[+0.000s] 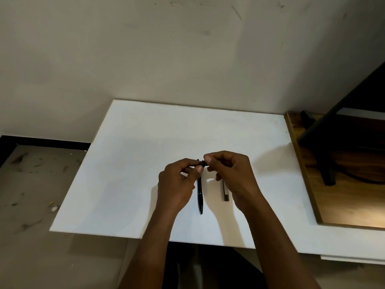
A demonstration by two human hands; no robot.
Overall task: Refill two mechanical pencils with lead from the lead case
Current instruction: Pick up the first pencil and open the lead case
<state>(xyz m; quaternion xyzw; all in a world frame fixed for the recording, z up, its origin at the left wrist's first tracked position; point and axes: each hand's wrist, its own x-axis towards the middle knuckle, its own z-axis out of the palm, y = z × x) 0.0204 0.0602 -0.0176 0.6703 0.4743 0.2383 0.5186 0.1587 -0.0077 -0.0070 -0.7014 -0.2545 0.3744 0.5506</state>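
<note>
My left hand (177, 184) grips a black mechanical pencil (201, 163); only its short end shows between my two hands. The fingertips of my right hand (231, 174) pinch that end. A second black mechanical pencil (200, 197) lies on the white board (135, 163) just below my hands, pointing toward me. The dark, narrow lead case (226, 193) lies to its right, its far half hidden under my right hand. A small pale object (210, 180) sits between them; I cannot tell what it is.
The white board rests against a scuffed wall (187, 49) at the back. A wooden surface (343, 184) with a black slanted frame (325, 142) adjoins it on the right. To the left, the board's edge drops to a dusty floor (31, 205).
</note>
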